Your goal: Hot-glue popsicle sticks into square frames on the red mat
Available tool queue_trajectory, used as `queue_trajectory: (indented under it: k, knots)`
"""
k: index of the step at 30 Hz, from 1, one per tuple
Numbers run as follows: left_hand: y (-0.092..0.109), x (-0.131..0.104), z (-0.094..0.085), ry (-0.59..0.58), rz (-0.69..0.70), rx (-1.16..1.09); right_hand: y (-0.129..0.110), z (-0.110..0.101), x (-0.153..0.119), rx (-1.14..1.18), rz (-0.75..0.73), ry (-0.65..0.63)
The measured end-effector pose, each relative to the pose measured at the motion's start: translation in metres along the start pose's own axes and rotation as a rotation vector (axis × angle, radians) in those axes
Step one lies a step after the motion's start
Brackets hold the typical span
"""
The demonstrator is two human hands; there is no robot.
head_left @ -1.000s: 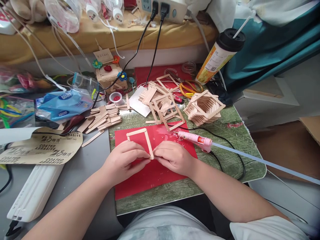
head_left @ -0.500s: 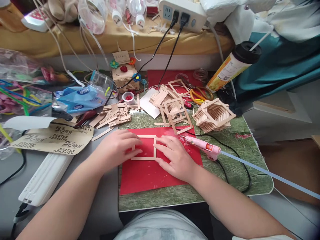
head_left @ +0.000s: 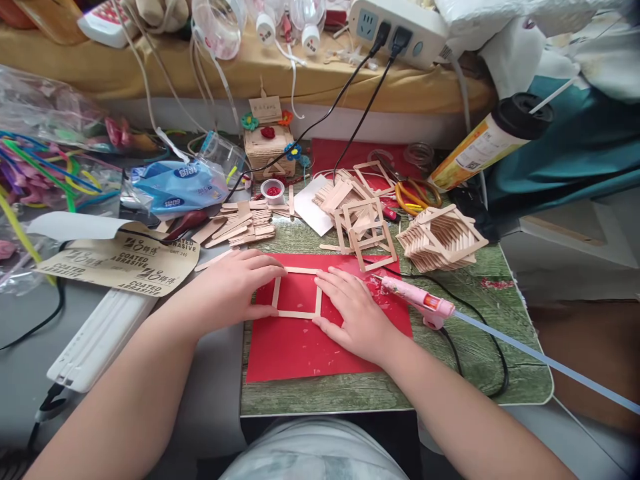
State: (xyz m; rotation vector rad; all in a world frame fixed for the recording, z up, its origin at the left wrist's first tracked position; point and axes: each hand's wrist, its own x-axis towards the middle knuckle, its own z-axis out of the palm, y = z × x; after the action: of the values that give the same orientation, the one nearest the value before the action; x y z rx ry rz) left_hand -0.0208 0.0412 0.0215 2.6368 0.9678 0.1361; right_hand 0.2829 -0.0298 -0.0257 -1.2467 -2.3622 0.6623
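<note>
A square frame of wooden craft sticks [head_left: 297, 315] lies flat on a red sheet [head_left: 290, 360]. My left hand [head_left: 245, 283] grips its left side, the thumb at the lower left corner and the fingertips at the upper left one. On the opposite side, my right hand [head_left: 353, 310] holds the right stick, fingers at the upper corner and thumb at the lower. Just right of that hand rests a pink hot glue gun [head_left: 417, 297] with a long glue stick out of its back.
Behind the sheet are loose craft sticks [head_left: 245, 223], several finished frames [head_left: 367, 230] and a stacked stick structure [head_left: 443, 237]. Orange-handled pliers [head_left: 417, 193] and a drink cup [head_left: 493, 143] stand farther back. Sandpaper [head_left: 125, 267] lies at left; black cords cross the board.
My left fingers have moved from over the frame's inside out to its left corners. My right hand stays at the right side. The whole view has shifted slightly.
</note>
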Motion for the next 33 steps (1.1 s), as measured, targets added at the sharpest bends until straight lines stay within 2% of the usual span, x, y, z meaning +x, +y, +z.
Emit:
queue_trajectory:
  k: [10, 17, 21, 27, 33]
  knots:
    - [0.0043, 0.0016, 0.0033, -0.009, -0.038, -0.027, 0.0009, -0.0021, -0.0006, 0.072, 0.007, 0.024]
    - [0.0052, 0.0014, 0.0029, -0.098, -0.118, -0.071, 0.003, -0.0075, 0.0003, 0.309, -0.004, 0.246]
    - [0.0076, -0.0002, 0.0068, -0.111, -0.176, -0.108, 0.0041, -0.0064, -0.0003, 0.302, -0.068, 0.364]
    - [0.0079, -0.0033, 0.0081, -0.098, -0.16, -0.131, 0.0023, -0.0063, 0.001, 0.245, -0.16, 0.307]
    - [0.0019, 0.0028, 0.0063, 0.033, -0.223, -0.183, 0.0001, -0.0046, 0.0037, 0.206, -0.156, 0.237]
